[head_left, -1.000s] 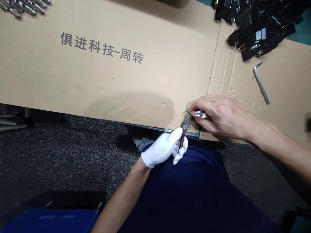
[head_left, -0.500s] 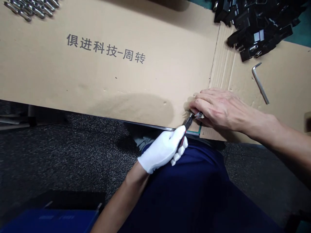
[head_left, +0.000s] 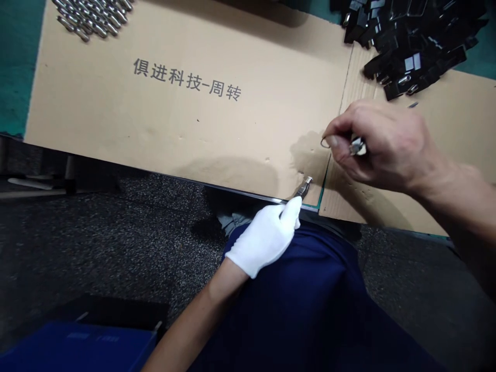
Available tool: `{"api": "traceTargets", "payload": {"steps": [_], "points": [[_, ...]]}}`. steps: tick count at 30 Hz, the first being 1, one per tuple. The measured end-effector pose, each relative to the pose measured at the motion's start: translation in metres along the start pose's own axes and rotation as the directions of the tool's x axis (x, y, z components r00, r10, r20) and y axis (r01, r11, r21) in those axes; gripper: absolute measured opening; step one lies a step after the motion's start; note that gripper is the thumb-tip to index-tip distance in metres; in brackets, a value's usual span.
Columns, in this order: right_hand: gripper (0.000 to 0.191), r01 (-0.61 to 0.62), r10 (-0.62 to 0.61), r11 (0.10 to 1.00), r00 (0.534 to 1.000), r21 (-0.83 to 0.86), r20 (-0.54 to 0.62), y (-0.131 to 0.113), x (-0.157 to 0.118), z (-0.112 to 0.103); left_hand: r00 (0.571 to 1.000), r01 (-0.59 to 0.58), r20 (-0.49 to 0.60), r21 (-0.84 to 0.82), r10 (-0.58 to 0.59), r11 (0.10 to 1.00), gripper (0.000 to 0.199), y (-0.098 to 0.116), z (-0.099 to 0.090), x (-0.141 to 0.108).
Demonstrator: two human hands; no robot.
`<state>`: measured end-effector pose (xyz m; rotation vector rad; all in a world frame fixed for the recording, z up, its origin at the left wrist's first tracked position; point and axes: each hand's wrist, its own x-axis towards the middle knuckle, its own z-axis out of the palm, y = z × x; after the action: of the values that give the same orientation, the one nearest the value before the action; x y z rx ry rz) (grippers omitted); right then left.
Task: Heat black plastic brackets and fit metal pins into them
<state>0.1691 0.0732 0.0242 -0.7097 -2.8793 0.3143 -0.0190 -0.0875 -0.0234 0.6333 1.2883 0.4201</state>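
Note:
My left hand (head_left: 271,232), in a white glove, is closed around a pair of pliers (head_left: 304,190) at the cardboard's front edge. A small shiny metal piece (head_left: 309,180) sits at the tip of the jaws. My bare right hand (head_left: 380,144) is raised over the cardboard, up and to the right of the pliers. Its thumb and forefinger pinch a thin curved ring or wire (head_left: 324,142). A small silvery and white object (head_left: 357,146) shows in the curl of the same hand; what it is I cannot make out.
Cardboard (head_left: 163,124) covers the table. Shiny metal cylinders (head_left: 96,18) lie in rows at the back left, and a heap of black parts (head_left: 411,46) at the back right. A blue box (head_left: 81,346) stands below left.
My right hand has lifted off the pliers and moved up and right, with the thin ring now visible in its fingertips. It now covers most of the hex key. The view has shifted slightly left.

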Motion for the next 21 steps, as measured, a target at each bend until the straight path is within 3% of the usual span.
{"api": "traceTargets", "payload": {"steps": [4, 8, 15, 21], "points": [[0.015, -0.07, 0.07, 0.996, 0.998, 0.058, 0.003, 0.0, -0.003, -0.013, 0.999, 0.043, 0.004, -0.022, -0.043, 0.999, 0.061, 0.0, 0.001, 0.0], [0.011, -0.113, 0.102, 0.981, 0.992, 0.16, 0.071, -0.009, -0.02, -0.001, 1.0, -0.005, 0.021, -0.086, 0.006, 0.996, 0.061, -0.009, 0.003, 0.002], [0.01, -0.326, 0.305, 0.879, 0.945, 0.347, 0.116, -0.018, -0.041, 0.018, 0.998, -0.067, -0.025, -0.125, 0.064, 0.99, 0.058, -0.03, 0.006, 0.008], [0.014, -0.34, 0.305, 0.854, 0.94, 0.393, 0.151, -0.029, -0.046, 0.023, 1.0, -0.004, -0.029, -0.152, -0.001, 0.988, 0.066, -0.036, 0.01, 0.003]]}}
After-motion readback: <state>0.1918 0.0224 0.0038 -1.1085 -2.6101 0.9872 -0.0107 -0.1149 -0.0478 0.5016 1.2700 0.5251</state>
